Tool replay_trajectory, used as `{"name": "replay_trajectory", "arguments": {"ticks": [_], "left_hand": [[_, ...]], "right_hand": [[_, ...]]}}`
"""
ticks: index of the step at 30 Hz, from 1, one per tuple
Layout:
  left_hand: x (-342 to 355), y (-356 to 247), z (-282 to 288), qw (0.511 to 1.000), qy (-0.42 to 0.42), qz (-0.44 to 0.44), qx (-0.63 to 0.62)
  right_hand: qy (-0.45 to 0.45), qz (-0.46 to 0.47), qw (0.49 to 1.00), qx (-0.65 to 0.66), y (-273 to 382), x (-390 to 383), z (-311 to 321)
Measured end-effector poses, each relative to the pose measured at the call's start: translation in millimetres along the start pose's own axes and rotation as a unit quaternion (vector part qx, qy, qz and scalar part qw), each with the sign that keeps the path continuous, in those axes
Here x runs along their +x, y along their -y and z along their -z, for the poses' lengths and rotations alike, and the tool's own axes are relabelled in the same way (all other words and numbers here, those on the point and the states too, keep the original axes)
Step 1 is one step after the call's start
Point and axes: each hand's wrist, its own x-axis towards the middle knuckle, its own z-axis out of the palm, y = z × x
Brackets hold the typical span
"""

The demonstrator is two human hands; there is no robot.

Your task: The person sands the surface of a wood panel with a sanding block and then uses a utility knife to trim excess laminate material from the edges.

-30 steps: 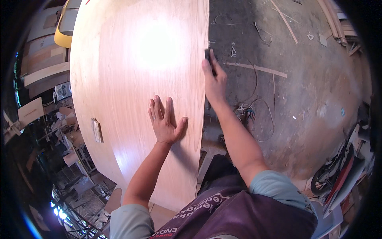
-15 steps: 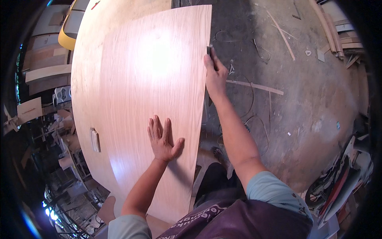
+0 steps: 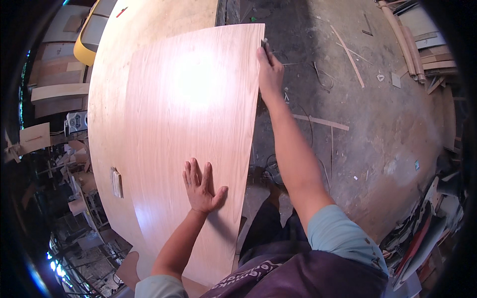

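Note:
A wide wood-grained panel (image 3: 169, 124) lies on a larger pale board, its right edge running away from me. My left hand (image 3: 201, 187) rests flat on the panel's near part, fingers spread, holding nothing. With my arm stretched far forward, my right hand (image 3: 271, 77) grips a small dark block (image 3: 264, 44) against the panel's right edge, close to the far corner. The thumb lies on the panel side and the fingers on the outer side. Most of the block is hidden by my fingers.
A folded pale bundle (image 3: 116, 182) lies on the larger board (image 3: 107, 124) at left, and a red tool (image 3: 121, 12) at its far end. Thin wood strips (image 3: 323, 122) and cords litter the concrete floor at right. Rolls (image 3: 412, 47) lean at the far right.
My right hand has slid forward along the panel's right edge with the dark block, toward the far corner. The left hand stays flat on the panel. The whole view has shifted slightly.

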Motion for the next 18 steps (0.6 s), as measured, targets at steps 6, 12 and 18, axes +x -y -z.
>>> {"name": "replay_trajectory", "arguments": {"ticks": [6,12,18], "left_hand": [[-0.2,-2.9,0.9,1.0,0.003,0.01,-0.007],[2.7,-6.5,-7.4,0.999,0.002,0.021,-0.03],[-5.1,1.5,9.6,0.998,0.013,0.048,-0.024]], "right_hand": [[0.004,-0.001,1.0,0.031,5.9,59.5,-11.4],[0.03,-0.074,0.997,0.026,3.4,109.3,10.0],[0.133,-0.265,0.955,0.031,12.3,64.7,14.4]]}}
